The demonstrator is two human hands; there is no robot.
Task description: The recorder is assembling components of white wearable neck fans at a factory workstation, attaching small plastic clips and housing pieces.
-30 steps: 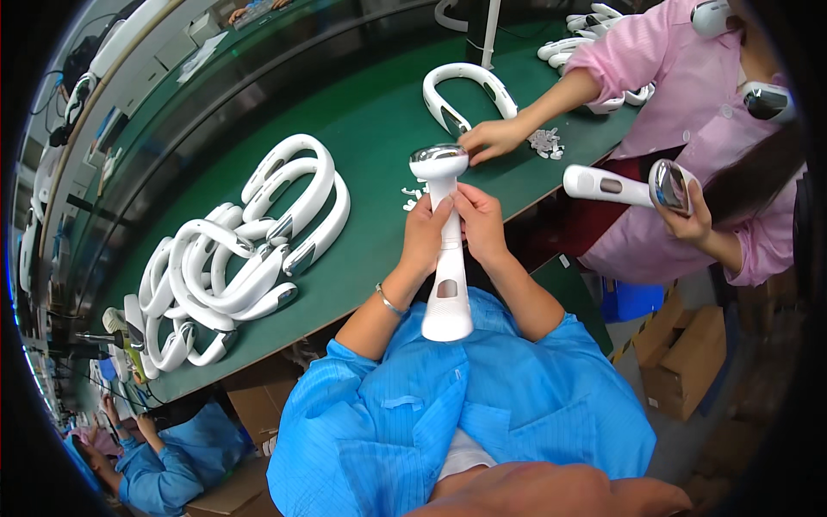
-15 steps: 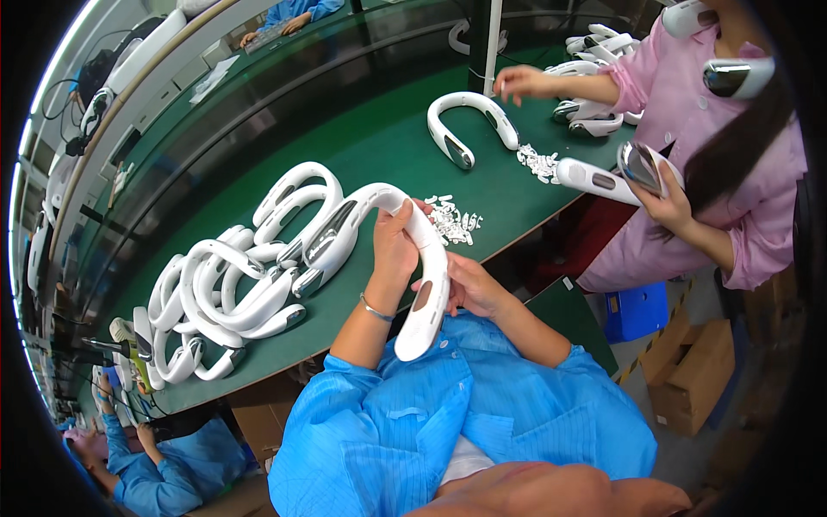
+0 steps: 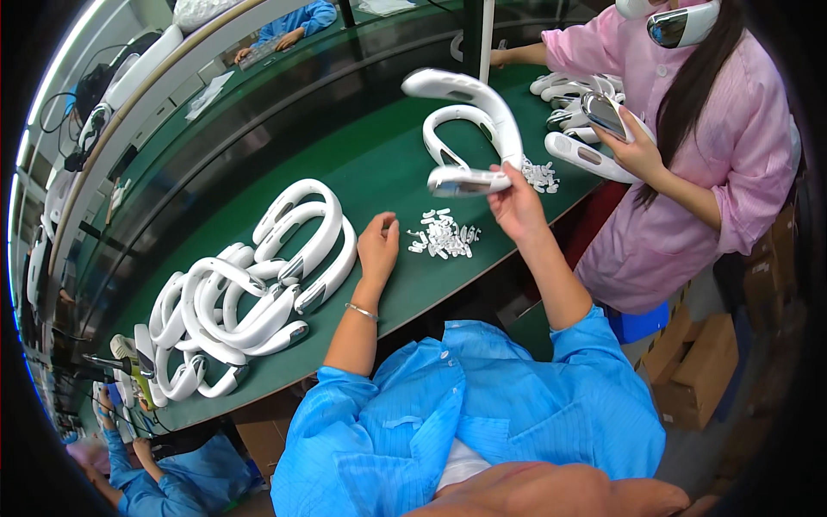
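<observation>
In the head view, the white U-shaped neckband device [image 3: 508, 129], above the green tabletop [image 3: 370, 155], looks light, stiff and slippery-smooth, probably best taken by its thick arms, clear of the glossy ends. The right hand's [image 3: 519, 207] grip is closed on its lower arm; the left hand [image 3: 377, 246] curls loosely beside small white clips [image 3: 444, 235], though whether it pinches one I cannot tell.

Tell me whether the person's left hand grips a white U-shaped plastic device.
No, the right hand grips a white U-shaped plastic device; the left hand grips none.
</observation>
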